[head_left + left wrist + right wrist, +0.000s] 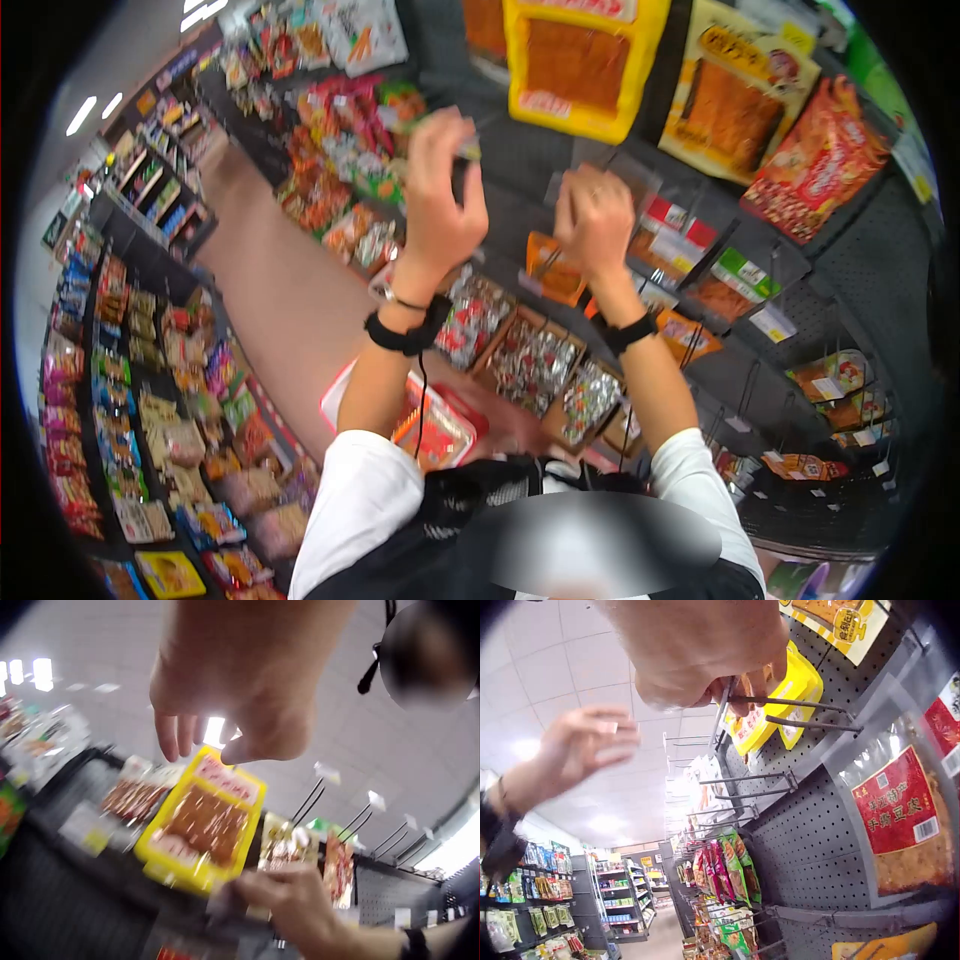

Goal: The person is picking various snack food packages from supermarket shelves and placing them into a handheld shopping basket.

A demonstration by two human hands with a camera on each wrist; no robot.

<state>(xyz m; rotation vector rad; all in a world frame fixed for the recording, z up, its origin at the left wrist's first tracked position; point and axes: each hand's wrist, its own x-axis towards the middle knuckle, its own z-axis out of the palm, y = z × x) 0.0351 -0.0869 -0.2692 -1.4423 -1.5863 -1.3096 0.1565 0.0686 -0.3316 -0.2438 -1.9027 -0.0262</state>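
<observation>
In the head view my left hand (445, 195) is raised beside the shelf wall, its fingers bent loosely, with nothing clearly held. The right wrist view shows this hand (577, 746) apart from the goods. My right hand (597, 215) is below a yellow-framed pack (575, 70), fingers curled at a rack hook. From the right wrist, the fingers (761, 682) close round the front end of a metal hook (802, 703); what else they touch is hidden. The left wrist view has the right hand (296, 900) at the lower edge of the yellow pack (202, 829).
More packs hang to the right, including a cream one (735, 95) and a red one (825, 160). Boxes of silvery packets (535, 360) stand below. A red and white basket (440, 440) is near the body. Across the aisle (260, 250) are stocked shelves (180, 440).
</observation>
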